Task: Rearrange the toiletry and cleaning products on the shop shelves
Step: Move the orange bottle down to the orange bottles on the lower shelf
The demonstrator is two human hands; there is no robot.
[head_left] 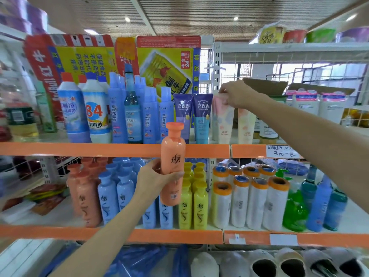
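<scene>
The left hand [154,177] is wrapped around the middle of an orange shampoo bottle [173,162], holding it upright in front of the orange shelf edge [79,149], clear of both shelves. Below it stand orange, blue and yellow bottles [192,204] in rows. The right hand [236,94] reaches to the upper shelf, fingers pinched on the top of a pale pastel tube [222,120], just beside 2 purple tubes [192,114].

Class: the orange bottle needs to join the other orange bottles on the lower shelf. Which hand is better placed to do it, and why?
Left. The left hand already grips the orange bottle, above the lower shelf. The right hand is pinching a pale tube higher up.
</scene>
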